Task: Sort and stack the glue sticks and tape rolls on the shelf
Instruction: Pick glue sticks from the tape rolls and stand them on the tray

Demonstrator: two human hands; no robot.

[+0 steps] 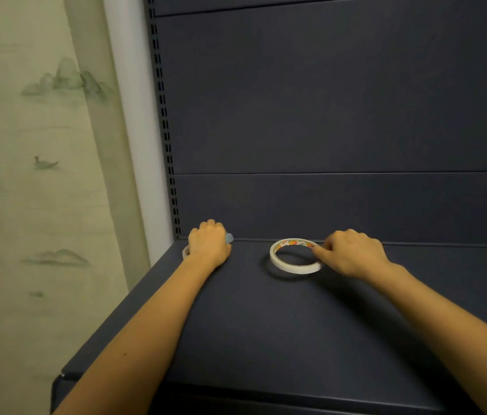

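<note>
Right hand [353, 256], thumb and fingers pinching the right rim of white tape roll [293, 268]; roll at mid-rear of dark shelf [266, 324], seemingly tilted above its shadow. Left hand [209, 247] at rear left corner, curled round pale blue item [230, 238], possibly a glue stick. Small white roll [185, 252] touching that hand's outer edge.

Arms are stretching far; left hand [209, 245] is curling round a pale-blue object [229, 238], right hand [353, 256] is pinching tape roll [278, 261] rim.
</note>
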